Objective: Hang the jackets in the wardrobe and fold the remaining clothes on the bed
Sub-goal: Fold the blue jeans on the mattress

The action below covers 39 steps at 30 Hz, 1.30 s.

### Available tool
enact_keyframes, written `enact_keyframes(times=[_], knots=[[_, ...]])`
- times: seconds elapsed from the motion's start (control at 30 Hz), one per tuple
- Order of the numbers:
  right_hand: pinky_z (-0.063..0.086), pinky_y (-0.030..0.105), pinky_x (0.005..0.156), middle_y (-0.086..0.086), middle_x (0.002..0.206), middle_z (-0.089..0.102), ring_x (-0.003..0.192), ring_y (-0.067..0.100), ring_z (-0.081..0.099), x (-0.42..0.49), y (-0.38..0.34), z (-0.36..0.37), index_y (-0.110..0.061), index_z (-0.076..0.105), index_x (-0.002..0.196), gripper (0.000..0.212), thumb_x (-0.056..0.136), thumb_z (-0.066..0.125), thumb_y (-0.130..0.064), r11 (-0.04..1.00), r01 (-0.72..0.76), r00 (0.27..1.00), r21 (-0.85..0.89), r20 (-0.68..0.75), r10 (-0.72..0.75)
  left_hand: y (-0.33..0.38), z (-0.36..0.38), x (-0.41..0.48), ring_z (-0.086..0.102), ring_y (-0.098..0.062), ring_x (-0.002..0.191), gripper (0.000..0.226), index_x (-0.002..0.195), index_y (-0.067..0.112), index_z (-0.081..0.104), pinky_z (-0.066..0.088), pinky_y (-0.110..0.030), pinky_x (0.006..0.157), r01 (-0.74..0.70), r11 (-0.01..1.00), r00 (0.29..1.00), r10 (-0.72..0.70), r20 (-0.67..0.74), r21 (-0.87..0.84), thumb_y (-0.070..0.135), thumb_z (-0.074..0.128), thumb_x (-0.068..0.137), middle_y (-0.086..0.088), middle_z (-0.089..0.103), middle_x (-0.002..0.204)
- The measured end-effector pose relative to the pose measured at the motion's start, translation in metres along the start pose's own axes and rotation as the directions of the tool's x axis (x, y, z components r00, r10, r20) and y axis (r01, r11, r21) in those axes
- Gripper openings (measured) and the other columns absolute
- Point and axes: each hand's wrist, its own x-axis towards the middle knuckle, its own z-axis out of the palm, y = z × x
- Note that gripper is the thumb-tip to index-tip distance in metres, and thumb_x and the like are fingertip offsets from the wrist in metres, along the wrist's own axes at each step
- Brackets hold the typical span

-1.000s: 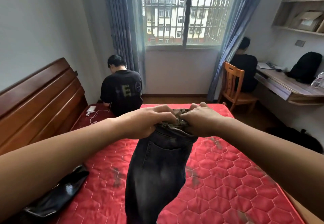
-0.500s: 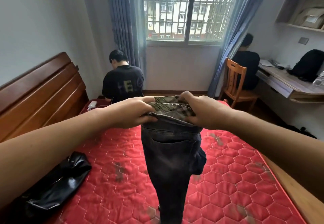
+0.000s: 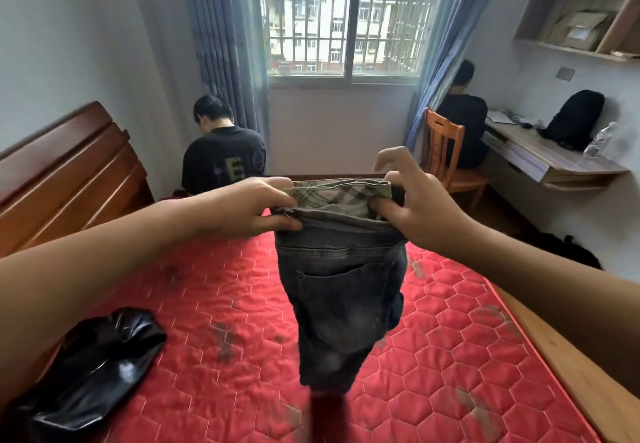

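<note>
Dark faded jeans, plaid-lined waistband

Bed with a red hexagon-quilted mattress, dark-smudged in places, bounded by a brown slatted wooden headboard at left and a pale wooden side rail at right. A crumpled glossy black leather jacket lies on the mattress near its left edge. The wall-mounted wooden desk at right carries a black backpack, loose papers and a clear plastic bottle. The wooden wall shelf above holds a flat cardboard box.
</note>
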Motion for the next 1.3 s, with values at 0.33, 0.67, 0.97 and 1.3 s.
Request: enact_keyframes(times=[0.33,0.67,0.97,1.3], knots=[[0.054,0.037,0.066,0.000,0.112,0.054,0.084,0.021,0.059,-0.022,0.009,-0.040,-0.028,0.055,0.121,0.023,0.106,0.039,-0.023,0.877,0.301,0.950,-0.374,0.195,-0.243,0.015,-0.011,0.017,0.065,-0.022,0.099,0.031,0.117,0.011,0.063,0.058,-0.038,0.088,-0.092,0.946,0.961,0.003,-0.277,-0.310,0.005,0.074,0.089,0.002,0.064,0.103],[0.052,0.051,0.092,0.003,0.088,0.070,0.107,0.030,0.061,-0.022,0.049,-0.075,-0.007,0.075,0.088,0.019,0.084,0.080,-0.025,0.911,0.252,0.965,-0.326,0.018,-0.261,0.040,-0.019,0.054,0.062,-0.018,0.113,0.033,0.120,0.019,0.070,0.054,-0.023,0.093,-0.016,0.950,0.949,-0.083,-0.303,-0.312,0.011,0.074,0.088,0.003,0.060,0.117],[0.048,0.029,0.072,-0.003,0.096,0.057,0.086,0.013,0.052,-0.003,0.061,-0.097,-0.011,0.061,0.095,0.028,0.077,0.071,0.009,0.978,0.206,0.979,0.035,-0.018,-0.205,0.093,-0.051,0.104,0.063,-0.009,0.102,0.110,0.149,0.060,0.009,0.053,-0.029,0.088,0.353,0.928,0.926,-0.364,0.095,0.118,0.055,0.083,0.068,0.015,0.058,0.122],[0.055,0.021,0.085,0.002,0.123,0.061,0.109,0.015,0.064,-0.016,0.150,-0.091,-0.027,0.044,0.138,0.075,0.079,0.084,-0.005,0.870,-0.087,0.988,0.486,0.153,0.013,0.109,-0.012,0.182,0.064,-0.015,0.092,0.023,0.110,0.014,0.067,0.050,-0.032,0.083,0.260,0.958,0.955,-0.274,0.116,0.119,0.015,0.074,0.088,0.003,0.066,0.096]])
